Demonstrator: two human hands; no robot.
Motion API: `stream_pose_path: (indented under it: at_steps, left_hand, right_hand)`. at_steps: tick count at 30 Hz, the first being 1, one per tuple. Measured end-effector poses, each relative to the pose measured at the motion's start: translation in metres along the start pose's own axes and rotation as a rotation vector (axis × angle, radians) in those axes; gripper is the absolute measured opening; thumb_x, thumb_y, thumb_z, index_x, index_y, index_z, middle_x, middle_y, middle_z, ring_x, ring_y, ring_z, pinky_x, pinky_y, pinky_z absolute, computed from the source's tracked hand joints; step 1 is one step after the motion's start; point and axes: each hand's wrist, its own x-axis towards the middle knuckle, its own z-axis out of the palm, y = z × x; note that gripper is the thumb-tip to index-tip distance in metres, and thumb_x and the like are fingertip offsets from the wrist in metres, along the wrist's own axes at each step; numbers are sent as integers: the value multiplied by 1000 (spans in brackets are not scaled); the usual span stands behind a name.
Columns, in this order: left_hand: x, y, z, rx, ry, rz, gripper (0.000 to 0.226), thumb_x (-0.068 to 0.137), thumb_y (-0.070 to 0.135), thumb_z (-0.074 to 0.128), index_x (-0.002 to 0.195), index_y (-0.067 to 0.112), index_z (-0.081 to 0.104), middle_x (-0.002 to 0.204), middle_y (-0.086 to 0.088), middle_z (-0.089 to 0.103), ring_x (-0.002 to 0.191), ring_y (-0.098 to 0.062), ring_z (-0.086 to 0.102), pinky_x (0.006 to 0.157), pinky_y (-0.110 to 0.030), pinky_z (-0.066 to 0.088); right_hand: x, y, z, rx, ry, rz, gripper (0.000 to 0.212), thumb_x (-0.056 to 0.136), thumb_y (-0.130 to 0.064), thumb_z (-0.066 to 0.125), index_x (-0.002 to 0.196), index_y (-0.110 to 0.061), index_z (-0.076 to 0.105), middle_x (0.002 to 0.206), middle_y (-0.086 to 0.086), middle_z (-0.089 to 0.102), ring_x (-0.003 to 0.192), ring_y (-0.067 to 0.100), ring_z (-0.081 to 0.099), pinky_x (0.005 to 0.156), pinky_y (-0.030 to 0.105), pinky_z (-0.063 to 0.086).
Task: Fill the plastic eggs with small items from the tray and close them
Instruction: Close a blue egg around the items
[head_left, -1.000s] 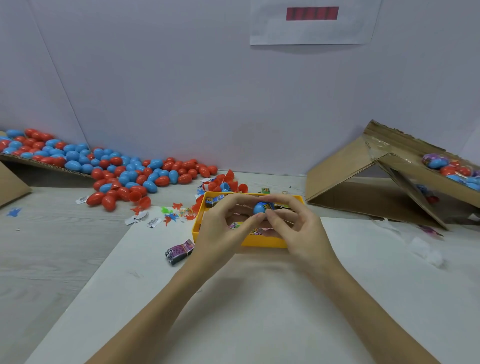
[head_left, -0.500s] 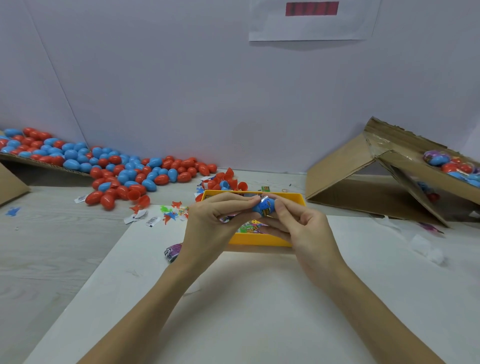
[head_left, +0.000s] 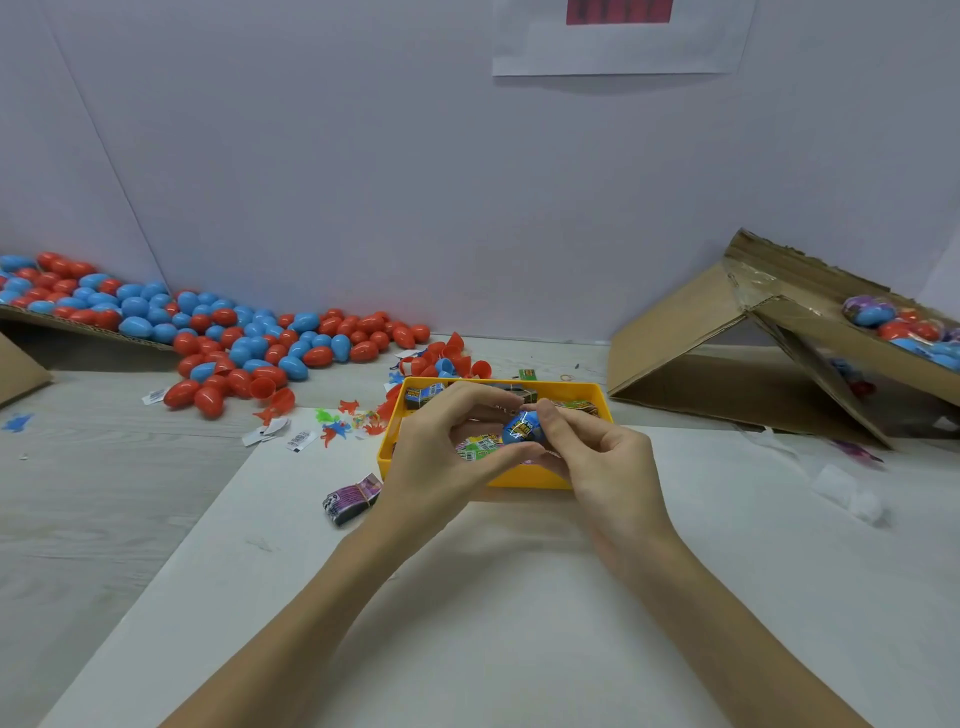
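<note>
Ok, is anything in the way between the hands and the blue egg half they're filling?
Nothing visible. The left hand and the right hand both already grip the blue egg half above the yellow tray, a printed packet showing at its mouth.

Two hands (head_left: 519, 467), one yellow tray (head_left: 540, 475), one purple packet (head_left: 350, 499), two cardboard ramps (head_left: 727, 332).
</note>
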Motion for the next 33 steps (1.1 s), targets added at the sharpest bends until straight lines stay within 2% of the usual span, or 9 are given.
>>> stream_pose_path:
  at_steps: [7, 14, 19, 24, 27, 30, 33]
  left_hand:
    - [0, -1, -1, -6, -9, -5, 37, 81, 13, 85, 116, 8, 76, 114, 1, 70, 112, -17, 69, 92, -23, 57]
    - [-1, -1, -4, 5, -65, -9, 39, 84, 11, 80, 122, 7, 73, 116, 1, 69, 115, -17, 66, 94, -25, 57]
    - [1, 1, -6, 78, -108, 27, 40, 88, 15, 74, 127, 8, 70, 119, -1, 66, 118, -17, 64, 95, -31, 58]
    - [-1, 5, 0, 59, -41, -1, 40, 86, 20, 77, 124, 11, 73, 117, 0, 66, 110, -15, 68, 89, -25, 59]
    - [-2, 4, 5, 86, 10, -5, 40, 86, 12, 80, 125, 11, 72, 110, 1, 67, 96, -15, 72, 84, -26, 60]
    - [-2, 1, 1, 120, 34, 2, 40, 85, 7, 81, 124, 10, 70, 111, 3, 72, 100, -12, 73, 86, -26, 60]
    - [-2, -2, -1, 222, -29, 70, 36, 87, -1, 77, 122, 8, 71, 111, 1, 74, 101, -8, 72, 88, -25, 59]
  right_hand:
    - [3, -1, -2, -116, 73, -24, 48, 75, -45, 75, 109, -12, 81, 97, 0, 80, 99, 19, 75, 91, 35, 60]
    - [3, 0, -2, -135, 91, -52, 48, 72, -46, 76, 107, -12, 81, 97, 0, 80, 102, 17, 73, 91, 33, 60]
    - [2, 1, -2, -146, 108, -64, 45, 73, -45, 77, 105, -13, 82, 99, 1, 80, 102, 19, 73, 94, 39, 59]
    - [3, 1, -2, -123, 122, -66, 48, 71, -48, 76, 105, -14, 82, 94, -1, 80, 98, 17, 74, 87, 31, 60]
    - [5, -4, -5, -128, 46, -32, 45, 75, -49, 74, 107, -19, 81, 95, -4, 81, 95, 16, 76, 84, 31, 61]
    - [5, -8, -6, -161, -130, -28, 33, 83, -45, 74, 104, -22, 80, 93, -3, 81, 87, 17, 78, 75, 23, 61]
    - [7, -5, -7, -354, -125, -141, 18, 90, -32, 76, 103, -20, 80, 90, -4, 80, 85, 16, 77, 79, 28, 62]
